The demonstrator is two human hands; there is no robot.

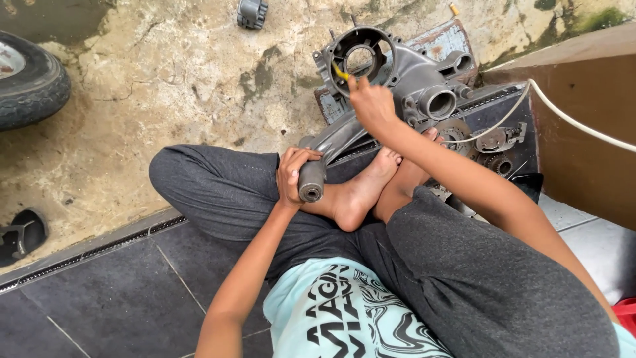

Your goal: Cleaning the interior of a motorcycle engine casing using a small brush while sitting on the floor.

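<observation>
At centre frame the left hand (291, 174) is wrapped around the tube-like end of a grey metal engine casing (404, 79) that runs to the upper right, resting on the floor (185, 79). The right hand (371, 103) pinches a small yellow tool (340, 72) at the casing's round opening. The casing looks heavy, rigid and probably greasy, best gripped by that tube end; the tool's tip and the parts behind the forearm are hard to make out.

Dark grey trousers (464, 265), pale aqua shirt (331, 311) with black swirling print, bare feet (361, 192)

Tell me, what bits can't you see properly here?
- Head view: the yellow tool in the right hand is mostly hidden by the fingers.
- The engine casing arm is covered by the left hand.
- The gears sit partly behind the right forearm.
- The tyre is cut off at the left edge.
</observation>
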